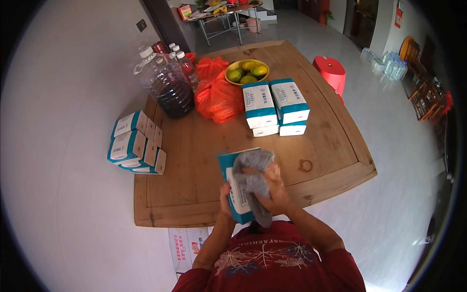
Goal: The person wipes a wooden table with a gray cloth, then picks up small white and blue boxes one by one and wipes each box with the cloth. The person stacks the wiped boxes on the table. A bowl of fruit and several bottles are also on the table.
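Close to my body, above the near part of the wooden table, a teal-and-white tissue pack (233,182) is held tilted. My left hand (225,199) grips its left side, fingers closed round the edge. My right hand (274,189) is closed on a grey cloth (255,165), which lies against the pack's upper face and hangs down along its right side. The cloth covers part of the pack. Ahead, more tissue packs (259,103) stand stacked in two piles side by side. Another stack of tissue packs (127,146) sits at the table's left edge.
A large plastic jug of dark liquid (172,92) stands at the back left, beside clear bottles (187,65). Orange-red plastic bags (216,97) lie next to a yellow bowl (228,73) of green-yellow fruit. Beyond the table's right edge is a red stool (331,70). A cardboard box (185,248) lies below the near edge.
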`<state>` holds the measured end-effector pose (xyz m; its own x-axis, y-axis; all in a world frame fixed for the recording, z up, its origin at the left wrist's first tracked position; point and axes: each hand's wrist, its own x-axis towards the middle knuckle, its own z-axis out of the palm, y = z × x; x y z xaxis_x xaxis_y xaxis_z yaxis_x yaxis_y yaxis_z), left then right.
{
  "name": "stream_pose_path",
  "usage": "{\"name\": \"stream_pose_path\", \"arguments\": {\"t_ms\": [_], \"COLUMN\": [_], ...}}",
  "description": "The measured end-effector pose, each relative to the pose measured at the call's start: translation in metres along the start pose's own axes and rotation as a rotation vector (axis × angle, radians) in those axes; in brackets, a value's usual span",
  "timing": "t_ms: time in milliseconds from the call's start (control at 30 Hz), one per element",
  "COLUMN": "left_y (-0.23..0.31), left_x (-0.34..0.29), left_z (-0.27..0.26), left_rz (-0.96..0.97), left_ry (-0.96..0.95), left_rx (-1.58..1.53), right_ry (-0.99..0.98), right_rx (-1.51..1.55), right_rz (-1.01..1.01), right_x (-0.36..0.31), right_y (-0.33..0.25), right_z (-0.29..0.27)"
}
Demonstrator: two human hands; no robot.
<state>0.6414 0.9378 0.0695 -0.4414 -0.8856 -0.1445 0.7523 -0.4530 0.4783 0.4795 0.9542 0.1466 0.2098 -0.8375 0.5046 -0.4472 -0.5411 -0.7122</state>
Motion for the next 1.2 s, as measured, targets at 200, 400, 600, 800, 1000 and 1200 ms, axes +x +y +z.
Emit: {"name": "stream_pose_path", "arguments": {"t_ms": [200, 400, 600, 800, 1000, 1200], "left_y": [0.013, 0.041, 0.039, 0.039, 0.031, 0.034], "left_x": [-0.007, -0.008, -0.005, 0.004, 0.040, 0.048], "left_z": [-0.028, -0.036, -0.030, -0.013, -0.003, -0.004], "left_rz": [-0.264, -0.301, -0.381, -0.349, -0.084, -0.163], "left_ry": [-0.037, -0.206, -0.014, 0.032, 0.024, -0.166], "left_rx": [0.097, 0.114, 0.122, 0.171, 0.047, 0.029], "right_ry": [0.086, -0.160, -0.012, 0.330, 0.064, -0.176], "right_rx": [0.667, -0.043, -0.078, 0.178, -0.322, -0.328], "right_rz": [0.317, -0.263, -0.232, 0.135, -0.254, -0.505], "right_x": [0.023, 0.041, 0.049, 0.052, 0.037, 0.013], "right_y": [0.014, -0.009, -0.003, 0.019, 0.028, 0.017], "right_z": [-0.007, -0.019, 0.003, 0.030, 0.035, 0.033]}}
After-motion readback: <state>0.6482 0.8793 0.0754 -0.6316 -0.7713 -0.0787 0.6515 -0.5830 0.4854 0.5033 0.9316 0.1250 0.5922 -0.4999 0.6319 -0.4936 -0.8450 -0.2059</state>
